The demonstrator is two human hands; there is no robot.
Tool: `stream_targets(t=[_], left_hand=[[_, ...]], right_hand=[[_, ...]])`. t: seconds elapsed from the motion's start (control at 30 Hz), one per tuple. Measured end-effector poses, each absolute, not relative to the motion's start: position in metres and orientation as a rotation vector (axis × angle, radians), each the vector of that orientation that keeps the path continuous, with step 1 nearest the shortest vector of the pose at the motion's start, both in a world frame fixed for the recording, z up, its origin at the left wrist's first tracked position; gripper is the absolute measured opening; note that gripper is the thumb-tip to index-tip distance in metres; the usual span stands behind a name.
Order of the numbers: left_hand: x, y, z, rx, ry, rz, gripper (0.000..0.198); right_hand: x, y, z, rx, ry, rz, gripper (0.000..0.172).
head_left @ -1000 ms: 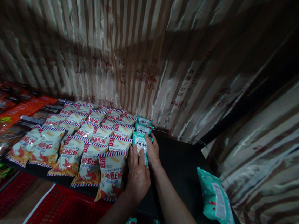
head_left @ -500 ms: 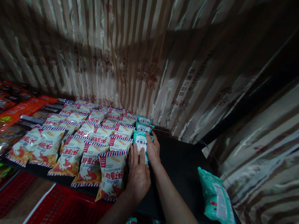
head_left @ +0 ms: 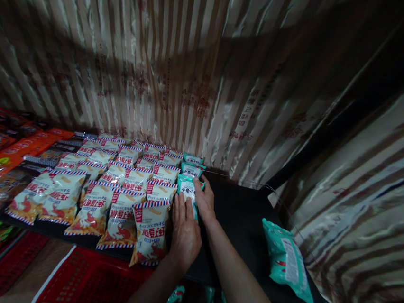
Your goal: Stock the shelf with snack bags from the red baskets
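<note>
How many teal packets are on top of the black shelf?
4: back packet, middle packet and front packet in one row, and a lone packet apart, further right. Others may be hidden.

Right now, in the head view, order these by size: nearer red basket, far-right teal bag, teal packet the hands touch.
1. Nearer red basket, though partly cut off.
2. Far-right teal bag.
3. Touched teal packet, partly hidden.

We seem to be in a shop. We see white snack packets (head_left: pixel 151 230) in rows on a black shelf (head_left: pixel 239 219).
</note>
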State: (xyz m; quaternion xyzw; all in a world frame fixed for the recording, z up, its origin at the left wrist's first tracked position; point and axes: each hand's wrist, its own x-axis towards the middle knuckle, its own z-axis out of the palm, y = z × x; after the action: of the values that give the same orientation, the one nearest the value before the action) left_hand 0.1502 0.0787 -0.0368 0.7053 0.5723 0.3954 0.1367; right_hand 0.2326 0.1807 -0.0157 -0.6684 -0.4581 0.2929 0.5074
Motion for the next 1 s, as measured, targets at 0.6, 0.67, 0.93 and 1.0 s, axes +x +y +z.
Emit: stream_targets(t=[0.6, 0.67, 0.93, 1.0], left_hand=[[0.151, 0.051, -0.033, 2.273, 1.369, 1.362, 0.051], [0.154, 0.038, -0.031, 2.262, 1.254, 1.343, 0.047], [0.181, -0.021, -0.019, 1.898, 1.075, 1.145, 0.040], [0.194, -0.029, -0.017, 1.754, 1.065, 1.094, 0.040]], right_hand=[[0.260, 0.078, -0.006, -1.733, -1.251, 0.338, 0.055], [0.273, 0.059, -0.002, -1.749, -1.304, 0.161, 0.052], [0.350, -0.002, 0.003, -2.151, -1.363, -0.327, 0.052], [0.357, -0.008, 0.000, -2.281, -1.356, -0.271, 0.055]])
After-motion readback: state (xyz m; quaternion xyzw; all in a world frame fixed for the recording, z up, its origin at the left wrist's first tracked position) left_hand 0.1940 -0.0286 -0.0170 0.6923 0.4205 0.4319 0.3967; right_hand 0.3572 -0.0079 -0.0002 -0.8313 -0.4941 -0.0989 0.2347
